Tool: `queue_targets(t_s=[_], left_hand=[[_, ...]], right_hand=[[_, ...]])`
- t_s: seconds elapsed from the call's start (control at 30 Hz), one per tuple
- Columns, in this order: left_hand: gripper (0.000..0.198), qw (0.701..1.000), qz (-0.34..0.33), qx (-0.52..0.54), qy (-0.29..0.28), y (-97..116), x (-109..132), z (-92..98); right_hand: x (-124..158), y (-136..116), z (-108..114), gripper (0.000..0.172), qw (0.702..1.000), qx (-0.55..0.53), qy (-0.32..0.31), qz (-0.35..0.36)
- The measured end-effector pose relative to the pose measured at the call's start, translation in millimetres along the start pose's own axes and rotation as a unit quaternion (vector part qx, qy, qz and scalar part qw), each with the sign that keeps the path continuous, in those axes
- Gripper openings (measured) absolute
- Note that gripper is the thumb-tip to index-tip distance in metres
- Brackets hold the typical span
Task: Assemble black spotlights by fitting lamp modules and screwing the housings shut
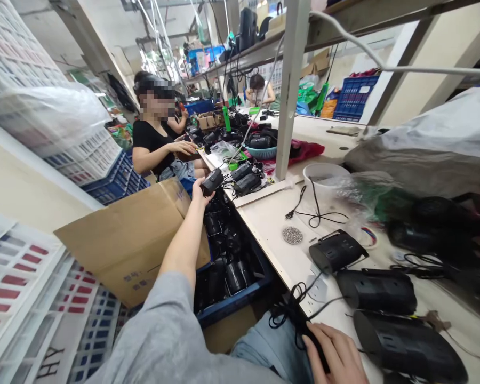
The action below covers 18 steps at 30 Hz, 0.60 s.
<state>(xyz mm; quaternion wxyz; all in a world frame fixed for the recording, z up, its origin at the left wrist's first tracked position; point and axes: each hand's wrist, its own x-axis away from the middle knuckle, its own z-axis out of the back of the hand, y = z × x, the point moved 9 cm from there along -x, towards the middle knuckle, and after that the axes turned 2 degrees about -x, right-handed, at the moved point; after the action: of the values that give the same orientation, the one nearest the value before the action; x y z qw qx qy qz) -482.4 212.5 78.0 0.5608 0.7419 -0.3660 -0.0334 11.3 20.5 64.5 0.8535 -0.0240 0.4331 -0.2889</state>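
Note:
My left hand [198, 193] is stretched out to the left and grips a black plastic housing [212, 181] above a blue crate [240, 301] full of similar black housings. My right hand [336, 356] rests at the near edge of the white table [272, 229], its fingers closed on a bundle of black cable [292, 312]. Three larger black housings lie in a row right of that hand: one [336, 250], one [378, 290] and the nearest [408, 346].
An open cardboard box [132, 240] stands left of the crate. A seated person in a black top [152, 141] works further along the bench; another sits far back. A white bowl [324, 173], loose cord [316, 210], a round mesh disc [292, 235] and plastic bags [428, 144] crowd the table.

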Motion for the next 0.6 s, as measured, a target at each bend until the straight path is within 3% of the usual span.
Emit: queue_targets(t_s=[0.27, 0.6], left_hand=[[0.019, 0.998, 0.038, 0.013, 0.046, -17.5, -20.3, 19.6], [0.018, 0.997, 0.035, -0.020, 0.064, -26.1, -29.2, 22.9]], right_hand=[[-3.3, -0.7, -2.2, 0.024, 1.000, 0.019, 0.014, -0.020], [5.9, 3.3, -9.7, 0.023, 0.999, 0.038, -0.025, 0.001]])
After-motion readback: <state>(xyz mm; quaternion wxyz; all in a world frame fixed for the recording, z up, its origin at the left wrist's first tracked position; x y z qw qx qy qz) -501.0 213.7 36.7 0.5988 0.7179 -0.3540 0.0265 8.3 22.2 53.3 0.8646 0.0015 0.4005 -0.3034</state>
